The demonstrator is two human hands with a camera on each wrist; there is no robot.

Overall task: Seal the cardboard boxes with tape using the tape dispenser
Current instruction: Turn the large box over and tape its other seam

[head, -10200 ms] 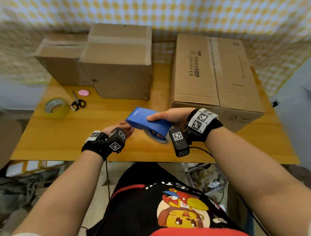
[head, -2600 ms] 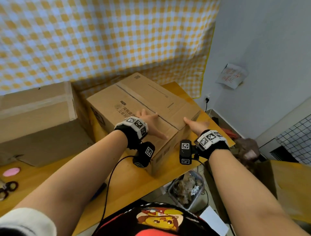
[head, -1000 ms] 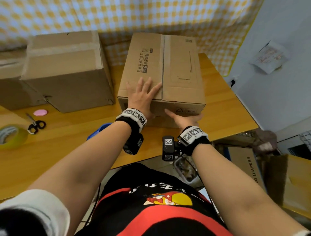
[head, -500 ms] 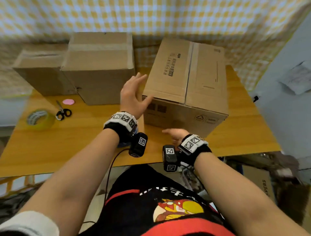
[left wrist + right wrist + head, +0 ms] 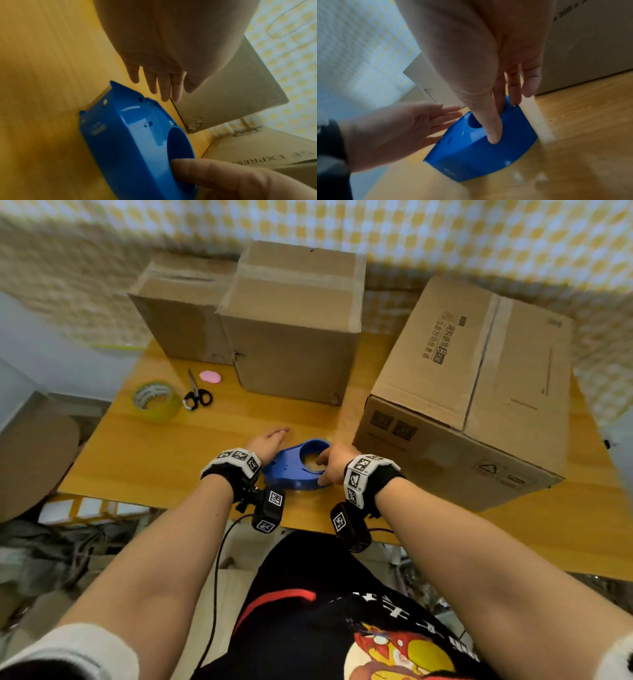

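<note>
The blue tape dispenser [image 5: 291,470] lies on its side on the wooden table [image 5: 154,460], close to the front edge. My right hand [image 5: 329,457] pinches it, thumb [image 5: 494,132] on the upper face by the round hole and fingers [image 5: 513,94] over the far edge. My left hand [image 5: 270,438] hovers just left of the dispenser [image 5: 123,135] with straight fingers [image 5: 154,83], holding nothing. A large printed cardboard box [image 5: 479,392] stands right of the dispenser, its top seam untaped. Two smaller boxes, one in the middle [image 5: 294,320] and one further left [image 5: 185,309], stand at the back.
A yellow-green tape roll [image 5: 156,400], black scissors [image 5: 197,395] and a small pink object [image 5: 210,376] lie at the left of the table. A checked cloth hangs behind the boxes. Cardboard and clutter sit on the floor at the left.
Both hands have left the large box and come down to the blue dispenser. The right hand has taken hold of it, and my view has swung left.
</note>
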